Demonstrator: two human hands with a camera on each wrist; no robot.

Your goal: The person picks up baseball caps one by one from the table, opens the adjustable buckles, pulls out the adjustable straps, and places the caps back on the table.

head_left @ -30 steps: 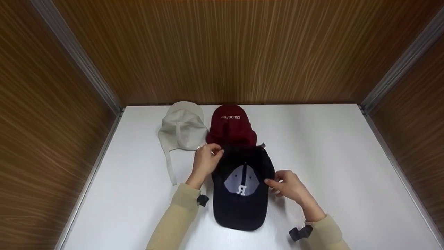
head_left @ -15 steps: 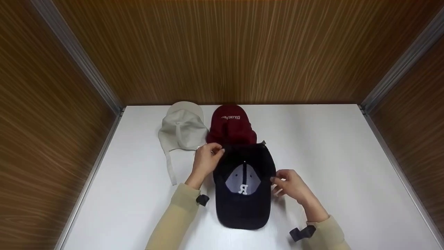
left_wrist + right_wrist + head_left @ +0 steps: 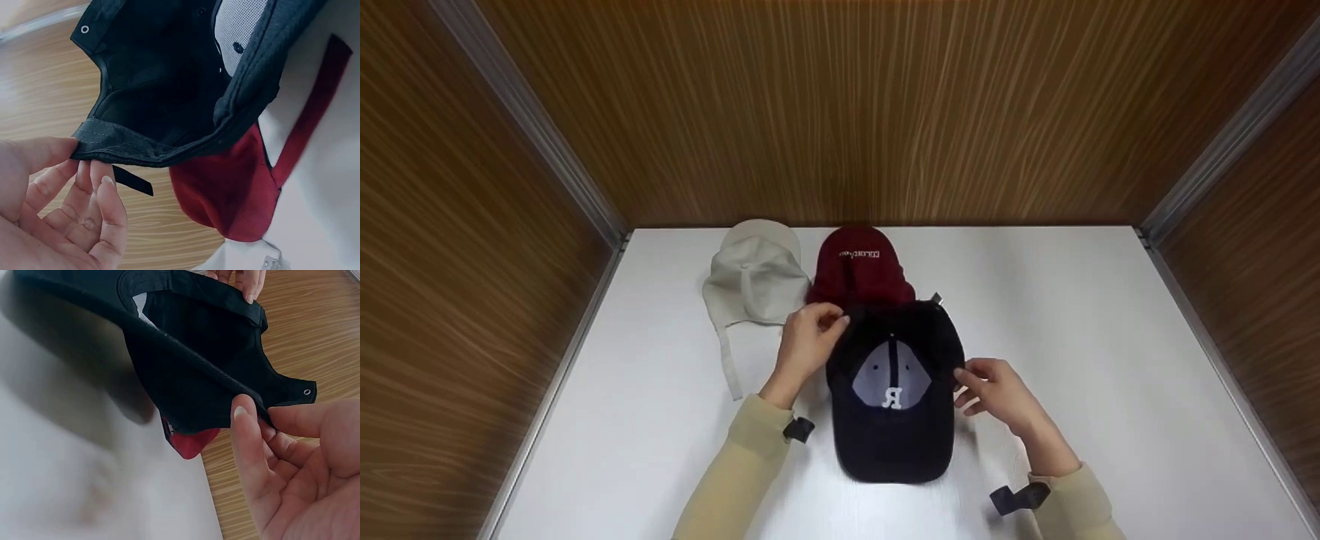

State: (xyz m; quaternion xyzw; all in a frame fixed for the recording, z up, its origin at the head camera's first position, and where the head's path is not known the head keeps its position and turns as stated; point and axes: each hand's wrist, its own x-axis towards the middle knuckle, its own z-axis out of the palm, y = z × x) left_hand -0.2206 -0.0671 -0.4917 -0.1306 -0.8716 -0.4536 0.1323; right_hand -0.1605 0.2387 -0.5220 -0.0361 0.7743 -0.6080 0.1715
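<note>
A dark navy baseball cap (image 3: 894,457) is held with its inside facing up and its brim toward me; a white R shows on the pale lining. My left hand (image 3: 808,341) pinches the cap's rim at the back left, near the strap opening, thumb above and fingers beneath in the left wrist view. On the other side, my right hand (image 3: 997,394) pinches the rim between thumb and fingers. Just behind lies a red baseball cap (image 3: 859,262) with white lettering, its near edge overlapped by the navy cap. An eyelet (image 3: 306,391) shows on the navy cap's back strap.
A beige cap (image 3: 757,277) with a long strap (image 3: 727,364) lies left of the red one on the white table (image 3: 1080,315). Wood-patterned panels (image 3: 885,112) enclose the table at the back and both sides.
The navy cap has shifted a little away from me and to the right, its rim spread slightly. My right hand moved the same way; my left hand stayed nearly in place.
</note>
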